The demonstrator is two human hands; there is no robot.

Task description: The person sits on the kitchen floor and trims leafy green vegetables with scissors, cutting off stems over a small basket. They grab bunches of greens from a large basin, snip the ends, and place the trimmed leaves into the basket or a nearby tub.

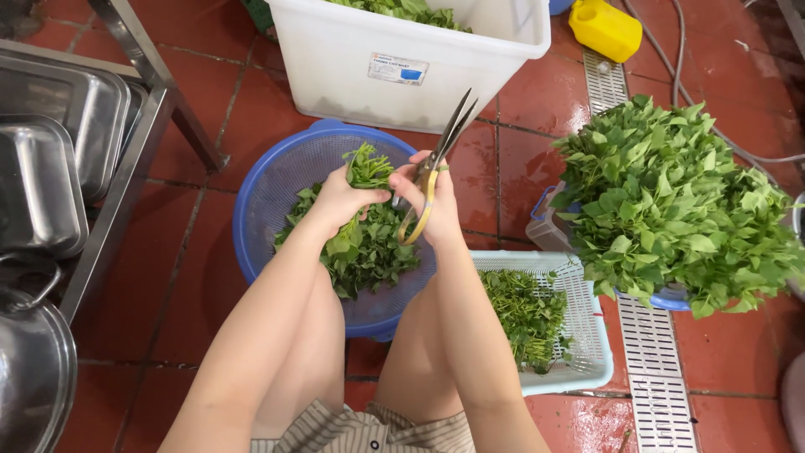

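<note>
The left hand (340, 200) grips a small bunch of leafy greens (366, 168) over the blue colander (268, 201) on the tiled floor; the right hand (432, 197) is closed on yellow-handled scissors (436, 159), blades slightly parted, pointing up. With fingers so near the blades, a careless snip could nick the left fingertips.

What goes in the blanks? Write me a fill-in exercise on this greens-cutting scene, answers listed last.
1. The right hand holds a pair of ____ with yellow handles.
2. The left hand grips a sprig of greens above the round ____ colander.
3. The white rectangular basket by the right knee holds cut ____.
4. The big white tub stands on the red tiled ____.

Missing words: scissors; blue; greens; floor
</note>
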